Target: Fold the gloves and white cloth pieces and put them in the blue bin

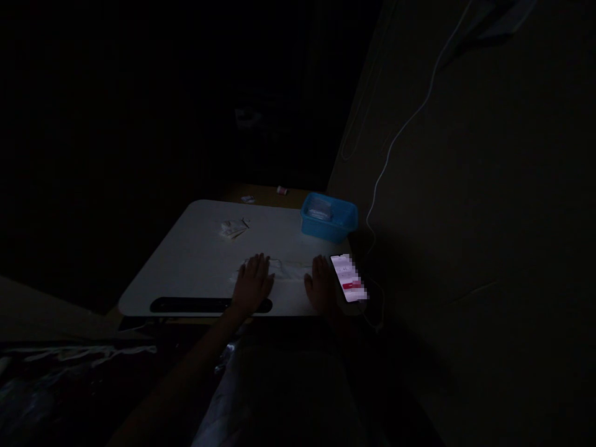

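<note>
On the white tabletop [195, 261], a thin, pale, crumpled piece [292, 271] lies stretched sideways between my hands; in the dim light I cannot tell whether it is cloth or plastic. My left hand [254, 284] rests flat on its left part, fingers stretched out. Over its right end lies my right hand [320, 285], also with fingers extended. Neither hand grips anything that I can see. Just right of my right hand is a lit phone [347, 277], its screen facing up. A small whitish crumpled bundle [233, 228] sits farther back on the table.
A blue plastic basket [326, 231] with clear packets [319, 210] inside stands at the back right corner. A black slot [190, 305] runs along the front edge. Behind the table lies a small white-and-red item [282, 190]. A white cable [388, 149] hangs along the right wall.
</note>
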The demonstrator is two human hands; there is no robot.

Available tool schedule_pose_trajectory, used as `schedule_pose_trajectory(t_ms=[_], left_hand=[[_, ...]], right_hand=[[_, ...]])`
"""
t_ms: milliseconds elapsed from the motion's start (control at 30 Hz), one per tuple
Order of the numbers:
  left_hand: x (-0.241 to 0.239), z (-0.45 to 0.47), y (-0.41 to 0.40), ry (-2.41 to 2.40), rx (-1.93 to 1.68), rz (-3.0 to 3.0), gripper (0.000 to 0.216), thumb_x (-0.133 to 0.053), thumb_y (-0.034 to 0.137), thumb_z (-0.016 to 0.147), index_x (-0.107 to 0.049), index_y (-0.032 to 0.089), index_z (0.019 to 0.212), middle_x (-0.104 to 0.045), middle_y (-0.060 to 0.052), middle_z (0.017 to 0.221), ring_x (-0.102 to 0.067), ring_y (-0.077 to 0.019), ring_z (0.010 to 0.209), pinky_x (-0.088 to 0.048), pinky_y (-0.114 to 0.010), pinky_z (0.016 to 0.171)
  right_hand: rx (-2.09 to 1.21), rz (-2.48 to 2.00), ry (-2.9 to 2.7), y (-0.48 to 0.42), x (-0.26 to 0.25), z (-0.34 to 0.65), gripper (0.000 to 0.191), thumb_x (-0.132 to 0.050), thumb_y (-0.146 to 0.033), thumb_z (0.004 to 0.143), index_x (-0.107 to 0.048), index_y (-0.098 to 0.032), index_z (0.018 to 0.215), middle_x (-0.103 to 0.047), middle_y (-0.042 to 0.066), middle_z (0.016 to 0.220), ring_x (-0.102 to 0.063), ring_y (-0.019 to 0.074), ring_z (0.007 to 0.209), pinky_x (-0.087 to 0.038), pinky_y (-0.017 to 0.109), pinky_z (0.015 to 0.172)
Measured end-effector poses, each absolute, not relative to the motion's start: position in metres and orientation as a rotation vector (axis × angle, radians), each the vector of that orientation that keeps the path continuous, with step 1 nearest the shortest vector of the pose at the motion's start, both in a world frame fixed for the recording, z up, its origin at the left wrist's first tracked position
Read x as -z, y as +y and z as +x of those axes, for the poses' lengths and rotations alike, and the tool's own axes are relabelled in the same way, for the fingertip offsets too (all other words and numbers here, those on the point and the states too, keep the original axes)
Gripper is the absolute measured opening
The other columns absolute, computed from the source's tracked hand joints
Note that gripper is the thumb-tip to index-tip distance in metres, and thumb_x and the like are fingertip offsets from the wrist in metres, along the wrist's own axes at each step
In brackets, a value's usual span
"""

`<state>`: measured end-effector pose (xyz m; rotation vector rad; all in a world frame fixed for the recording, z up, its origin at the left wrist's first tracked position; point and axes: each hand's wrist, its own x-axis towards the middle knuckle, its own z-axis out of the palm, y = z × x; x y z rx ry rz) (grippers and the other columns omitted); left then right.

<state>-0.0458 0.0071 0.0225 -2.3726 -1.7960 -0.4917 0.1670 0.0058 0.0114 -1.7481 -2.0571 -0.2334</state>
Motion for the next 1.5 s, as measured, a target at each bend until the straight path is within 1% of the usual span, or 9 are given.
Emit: schedule_pose_trajectory(t_ms=[100, 333, 467, 567, 700, 833, 967, 1200, 1500], left_hand=[[-0.023, -0.059, 0.009, -1.869, 0.560, -2.261, 0.053, -0.024, 0.035, 0.087, -0.028, 0.012, 0.134, -0.028, -0.015, 0.140, -0.022, -0.0283, 0.130, -0.021, -0.051, 0.100], [-0.017, -0.073, 0.014, -1.906, 0.337, -2.294, 0.055, -0.026, 0.034, 0.085, -0.035, 0.001, 0.129, -0.033, -0.021, 0.136, -0.030, -0.0294, 0.126, -0.024, -0.047, 0.100], [-0.015, -0.071, 0.013, -1.877, 0.363, -2.275, 0.055, -0.025, 0.035, 0.085, -0.036, 0.002, 0.128, -0.035, -0.021, 0.135, -0.031, -0.0291, 0.125, -0.025, -0.047, 0.099], [-0.015, -0.070, 0.013, -1.873, 0.391, -2.264, 0.055, -0.025, 0.035, 0.085, -0.037, 0.002, 0.128, -0.036, -0.021, 0.134, -0.031, -0.0291, 0.125, -0.025, -0.047, 0.099], [-0.014, -0.070, 0.013, -1.876, 0.405, -2.272, 0.055, -0.025, 0.035, 0.085, -0.037, 0.001, 0.127, -0.036, -0.021, 0.134, -0.031, -0.0297, 0.125, -0.025, -0.047, 0.099], [-0.016, -0.071, 0.013, -1.878, 0.439, -2.266, 0.055, -0.026, 0.035, 0.085, -0.037, 0.003, 0.128, -0.035, -0.021, 0.135, -0.029, -0.0296, 0.126, -0.025, -0.048, 0.099], [-0.026, -0.066, 0.011, -1.896, 0.541, -2.205, 0.051, -0.026, 0.033, 0.086, -0.031, 0.012, 0.132, -0.033, -0.016, 0.137, -0.024, -0.0287, 0.129, -0.021, -0.053, 0.100], [-0.035, -0.014, 0.015, -1.626, 0.489, -2.559, 0.052, -0.033, 0.020, 0.082, -0.031, 0.008, 0.132, -0.034, -0.014, 0.137, -0.028, -0.0251, 0.128, -0.026, -0.041, 0.102], [-0.013, 0.010, 0.023, -1.680, 0.393, -2.574, 0.049, -0.024, 0.030, 0.087, -0.037, 0.007, 0.129, -0.035, -0.015, 0.136, -0.029, -0.0234, 0.127, -0.024, -0.042, 0.102]], right_hand=[[0.211, -1.771, -1.987, 0.005, -0.011, 0.168, 0.049, -0.033, -0.027, 0.086, -0.036, -0.002, 0.128, -0.035, 0.020, 0.135, -0.025, 0.0276, 0.128, -0.023, 0.045, 0.102], [0.197, -1.807, -2.021, 0.005, -0.007, 0.165, 0.050, -0.034, -0.033, 0.087, -0.043, -0.001, 0.124, -0.039, 0.021, 0.132, -0.031, 0.0285, 0.125, -0.026, 0.044, 0.100], [0.228, -1.830, -2.016, 0.002, -0.015, 0.164, 0.051, -0.035, -0.031, 0.086, -0.041, 0.002, 0.124, -0.038, 0.021, 0.133, -0.027, 0.0286, 0.127, -0.023, 0.042, 0.102], [0.232, -1.775, -2.079, -0.001, -0.020, 0.158, 0.050, -0.035, -0.029, 0.086, -0.038, -0.001, 0.127, -0.032, 0.018, 0.137, -0.021, 0.0272, 0.130, -0.017, 0.045, 0.104], [0.177, -1.740, -2.178, 0.000, -0.017, 0.144, 0.055, -0.032, -0.038, 0.087, -0.034, -0.004, 0.130, -0.032, 0.019, 0.137, -0.023, 0.0260, 0.129, -0.012, 0.049, 0.104], [0.171, -1.761, -2.178, 0.001, -0.011, 0.139, 0.058, -0.032, -0.042, 0.087, -0.036, -0.002, 0.129, -0.033, 0.021, 0.135, -0.026, 0.0270, 0.128, -0.013, 0.048, 0.104], [0.165, -1.749, -2.185, 0.002, -0.010, 0.140, 0.057, -0.031, -0.042, 0.087, -0.037, -0.004, 0.128, -0.033, 0.020, 0.136, -0.026, 0.0267, 0.128, -0.013, 0.047, 0.104], [0.165, -1.760, -2.175, 0.003, -0.011, 0.139, 0.058, -0.029, -0.042, 0.087, -0.036, -0.003, 0.129, -0.033, 0.019, 0.136, -0.025, 0.0261, 0.128, -0.012, 0.046, 0.105], [0.136, -1.769, -2.176, 0.001, -0.013, 0.139, 0.055, -0.035, -0.036, 0.085, -0.036, -0.003, 0.129, -0.032, 0.019, 0.137, -0.026, 0.0253, 0.128, -0.012, 0.045, 0.105]])
